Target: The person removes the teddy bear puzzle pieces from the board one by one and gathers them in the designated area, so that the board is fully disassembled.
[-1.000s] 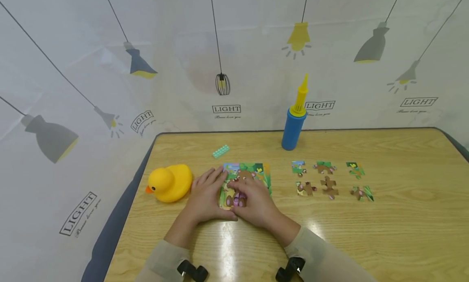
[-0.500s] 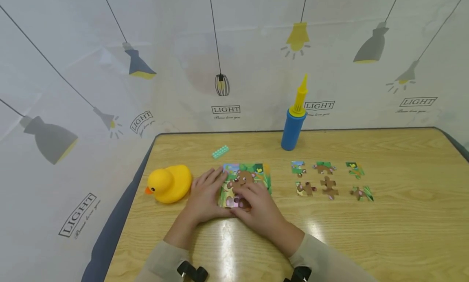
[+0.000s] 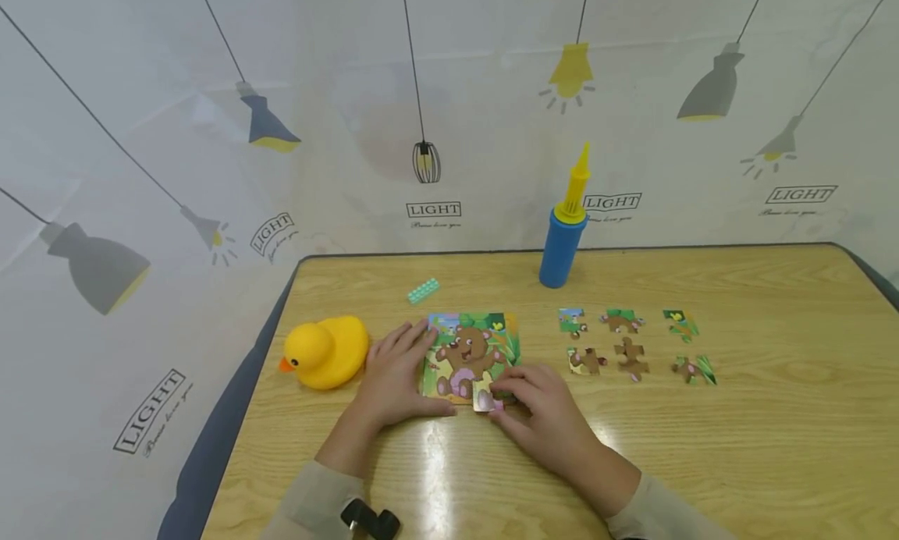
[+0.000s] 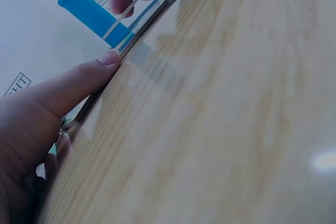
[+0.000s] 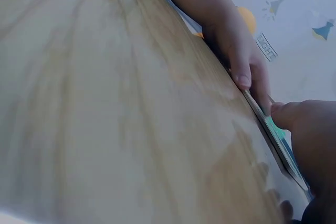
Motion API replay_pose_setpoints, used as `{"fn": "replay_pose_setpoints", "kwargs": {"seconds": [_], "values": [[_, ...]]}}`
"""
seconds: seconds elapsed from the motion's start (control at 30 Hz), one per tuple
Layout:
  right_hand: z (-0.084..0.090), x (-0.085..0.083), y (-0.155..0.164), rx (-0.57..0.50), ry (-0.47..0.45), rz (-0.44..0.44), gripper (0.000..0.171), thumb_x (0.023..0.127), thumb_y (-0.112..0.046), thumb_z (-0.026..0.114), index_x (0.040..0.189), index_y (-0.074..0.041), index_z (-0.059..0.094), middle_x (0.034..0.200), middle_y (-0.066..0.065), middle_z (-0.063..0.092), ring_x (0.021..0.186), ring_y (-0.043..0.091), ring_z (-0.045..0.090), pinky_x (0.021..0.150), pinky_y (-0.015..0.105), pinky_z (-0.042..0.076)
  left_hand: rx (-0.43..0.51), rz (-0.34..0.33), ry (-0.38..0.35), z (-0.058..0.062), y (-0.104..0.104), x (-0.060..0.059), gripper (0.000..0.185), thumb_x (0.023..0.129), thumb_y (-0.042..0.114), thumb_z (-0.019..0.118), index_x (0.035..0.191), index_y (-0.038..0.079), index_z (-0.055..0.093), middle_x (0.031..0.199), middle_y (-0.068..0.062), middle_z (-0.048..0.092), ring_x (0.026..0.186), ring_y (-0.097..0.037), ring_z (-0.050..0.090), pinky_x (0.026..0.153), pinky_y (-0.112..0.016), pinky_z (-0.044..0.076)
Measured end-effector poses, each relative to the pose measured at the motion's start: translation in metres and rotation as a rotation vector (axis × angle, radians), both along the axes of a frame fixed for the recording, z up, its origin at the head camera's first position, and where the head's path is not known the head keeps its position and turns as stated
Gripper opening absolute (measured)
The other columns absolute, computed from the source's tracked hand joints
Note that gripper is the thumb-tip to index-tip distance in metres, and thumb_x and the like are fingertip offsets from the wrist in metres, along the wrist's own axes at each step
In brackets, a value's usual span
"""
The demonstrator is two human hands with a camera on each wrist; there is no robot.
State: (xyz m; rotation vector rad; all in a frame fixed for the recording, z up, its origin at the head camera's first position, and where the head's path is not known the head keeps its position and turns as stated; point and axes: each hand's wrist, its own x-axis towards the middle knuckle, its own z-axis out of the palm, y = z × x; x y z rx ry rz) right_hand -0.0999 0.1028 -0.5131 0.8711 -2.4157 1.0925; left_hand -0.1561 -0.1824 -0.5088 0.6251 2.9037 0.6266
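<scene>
In the head view a flat puzzle board (image 3: pixel 467 349) with a brown bear picture lies on the table. My left hand (image 3: pixel 395 378) rests along its left side, fingers extended and thumb by the near edge. Over the board's near right part, my right hand (image 3: pixel 548 419) pinches a glossy puzzle piece (image 3: pixel 483 396) between thumb and fingers. The left wrist view shows that piece edge-on and tilted as a thin strip (image 4: pixel 122 18), above the board. From the right wrist, the board's side edge (image 5: pixel 273 142) appears, with my left thumb (image 5: pixel 242 80) against it.
Several loose puzzle pieces (image 3: pixel 632 358) lie in two rows right of the board. A yellow rubber duck (image 3: pixel 330 353) sits left of my left hand. Behind the board lie a mint toy brick (image 3: pixel 423 290) and, farther right, an upright blue and yellow hand pump (image 3: pixel 562 243).
My right hand has moved right from over the middle of the board, carrying the puzzle piece to the near right part. More of the bear shows now. My left hand has stayed in place.
</scene>
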Motion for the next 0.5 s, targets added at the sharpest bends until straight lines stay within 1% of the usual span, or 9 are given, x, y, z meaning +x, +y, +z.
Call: {"fn": "replay_pose_setpoints", "kwargs": {"seconds": [0.03,0.13,0.3,0.5], "values": [[0.000,0.002,0.005,0.005,-0.006,-0.001,0.034,0.080,-0.017,0.095,0.109,-0.009,0.080,0.117,0.004,0.072,0.107,0.022,0.060,0.092,0.039,0.047,0.001,0.001,-0.001,0.000,0.000,0.000,0.132,0.065,0.085,0.082,0.169,0.019,0.035,0.178,0.002,0.019,0.162,-0.030,0.016,0.125,-0.058,0.014],[-0.001,0.006,0.019,0.017,-0.016,-0.016,0.033,0.079,-0.015,0.095,0.109,-0.009,0.081,0.117,0.005,0.072,0.105,0.022,0.060,0.090,0.037,0.045,0.007,0.002,-0.004,0.000,0.000,0.000,0.132,0.064,0.085,0.083,0.169,0.020,0.035,0.178,0.002,0.019,0.162,-0.030,0.016,0.125,-0.058,0.014],[-0.002,0.013,0.043,0.033,-0.026,-0.053,0.029,0.080,-0.013,0.094,0.107,-0.010,0.082,0.117,0.004,0.073,0.104,0.020,0.060,0.089,0.036,0.044,0.027,0.006,-0.008,0.001,-0.001,0.000,0.131,0.064,0.083,0.084,0.169,0.020,0.035,0.178,0.002,0.020,0.162,-0.031,0.017,0.125,-0.057,0.014],[-0.006,0.021,0.070,0.055,0.007,-0.076,0.030,0.077,-0.010,0.093,0.105,-0.012,0.082,0.115,0.002,0.073,0.104,0.022,0.061,0.091,0.035,0.043,0.024,0.004,-0.011,0.003,0.000,0.000,0.131,0.065,0.082,0.085,0.168,0.019,0.036,0.178,0.001,0.021,0.162,-0.032,0.017,0.126,-0.057,0.014]]}}
